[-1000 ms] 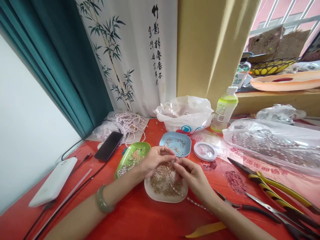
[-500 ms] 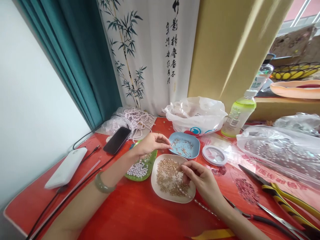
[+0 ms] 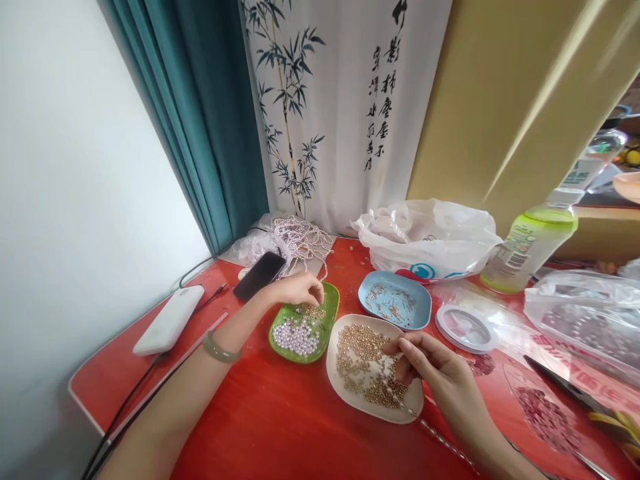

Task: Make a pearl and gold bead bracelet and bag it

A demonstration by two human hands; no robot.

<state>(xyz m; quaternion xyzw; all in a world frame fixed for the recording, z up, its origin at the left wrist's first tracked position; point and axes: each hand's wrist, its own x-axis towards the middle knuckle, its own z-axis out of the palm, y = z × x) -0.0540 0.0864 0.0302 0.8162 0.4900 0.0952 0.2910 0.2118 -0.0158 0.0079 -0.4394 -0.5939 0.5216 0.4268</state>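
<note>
My left hand (image 3: 301, 289), a bangle on its wrist, reaches over the back of the green tray (image 3: 327, 325); its fingers are pressed together and bent down, and anything between them is too small to see. White pearl beads (image 3: 296, 338) and some gold ones lie in that tray. Over the right side of the cream tray (image 3: 345, 393) of gold beads (image 3: 363, 343), my right hand (image 3: 425, 360) pinches the end of a beaded strand (image 3: 440, 439), which trails down to the right. Small metallic pieces (image 3: 390, 303) lie in the blue tray (image 3: 367, 279).
Behind the trays are a phone (image 3: 260, 275), strung beads (image 3: 303, 241) and a plastic bag (image 3: 430, 240). A power bank (image 3: 169, 320) with cables lies left. To the right are a round clear case (image 3: 466, 328), a bottle (image 3: 533, 247), bagged beads (image 3: 585, 320) and black-tipped pliers (image 3: 565, 387).
My left hand has moved from the blue tray's edge to above the green tray. My right hand still pinches the strand over the cream tray. The camera view has turned left.
</note>
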